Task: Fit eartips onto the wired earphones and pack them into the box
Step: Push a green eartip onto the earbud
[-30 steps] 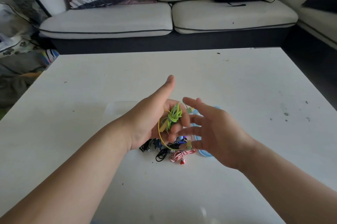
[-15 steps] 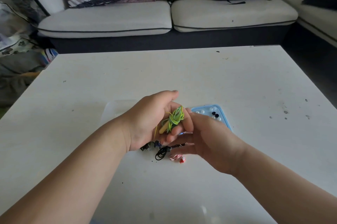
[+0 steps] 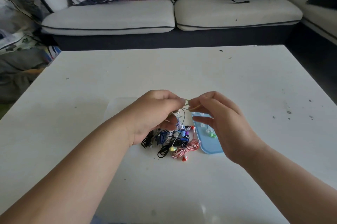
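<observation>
The left hand (image 3: 155, 114) pinches a green earphone cable (image 3: 187, 99) above the white worktop (image 3: 82, 114). The cord hangs down to a pile of coiled earphones (image 3: 175, 141) lying below both hands. The right hand (image 3: 226, 123) pinches the same cable close by, over a blue tray (image 3: 209, 148) of eartips (image 3: 212, 134).

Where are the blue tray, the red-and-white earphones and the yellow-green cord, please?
blue tray (image 3: 212, 148): head view, bare near end.
red-and-white earphones (image 3: 187, 148): head view, coiled cord.
yellow-green cord (image 3: 193, 108): head view, raised stretch beside the loop.
</observation>
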A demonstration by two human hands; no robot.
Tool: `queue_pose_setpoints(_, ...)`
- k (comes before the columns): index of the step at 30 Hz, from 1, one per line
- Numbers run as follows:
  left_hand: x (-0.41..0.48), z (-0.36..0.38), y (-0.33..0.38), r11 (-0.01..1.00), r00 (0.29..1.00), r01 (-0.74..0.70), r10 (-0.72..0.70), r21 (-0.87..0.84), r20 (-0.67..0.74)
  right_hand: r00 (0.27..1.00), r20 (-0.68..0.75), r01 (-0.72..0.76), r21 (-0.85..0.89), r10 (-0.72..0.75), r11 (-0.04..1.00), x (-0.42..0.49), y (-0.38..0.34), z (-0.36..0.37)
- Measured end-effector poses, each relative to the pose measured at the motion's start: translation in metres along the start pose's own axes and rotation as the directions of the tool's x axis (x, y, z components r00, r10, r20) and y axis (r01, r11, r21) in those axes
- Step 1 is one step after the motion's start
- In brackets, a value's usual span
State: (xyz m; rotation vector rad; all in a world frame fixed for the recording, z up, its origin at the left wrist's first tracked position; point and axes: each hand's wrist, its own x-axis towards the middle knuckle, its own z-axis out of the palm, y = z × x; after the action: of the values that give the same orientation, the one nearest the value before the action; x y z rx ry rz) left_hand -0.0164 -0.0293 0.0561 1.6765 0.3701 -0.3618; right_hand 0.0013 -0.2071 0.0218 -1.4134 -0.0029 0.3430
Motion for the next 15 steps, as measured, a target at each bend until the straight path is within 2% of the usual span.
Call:
queue_pose_setpoints(3, -0.005, -0.001, 0.006, 0.995, 0.998, -0.063, 0.065, -0.079, 0.015, 0.978, 0.096, -0.198, 0.194, 0.183, 0.961, 0.001, 0.008, 0.001)
queue_pose_setpoints(5, -0.009, 0.0, 0.009, 0.978, 0.992, -0.099, 0.111, -0.186, 0.053, 0.954, 0.194, -0.269, 0.209, 0.23, 0.94, 0.002, 0.012, 0.001)
queue_pose_setpoints(9, -0.012, 0.001, 0.012, 0.934, 0.978, -0.148, 0.186, -0.325, 0.09, 0.923, 0.323, -0.292, 0.233, 0.21, 0.928, 0.002, 0.013, 0.003)
queue_pose_setpoints(12, -0.006, -0.002, 0.011, 0.918, 0.973, -0.217, 0.229, -0.332, -0.003, 0.912, 0.354, -0.302, 0.237, 0.208, 0.923, 0.0, 0.01, 0.003)
queue_pose_setpoints(15, 0.002, -0.01, 0.007, 0.925, 0.967, -0.254, 0.238, -0.283, -0.089, 0.912, 0.342, -0.294, 0.157, 0.228, 0.943, 0.0, 0.008, 0.0)
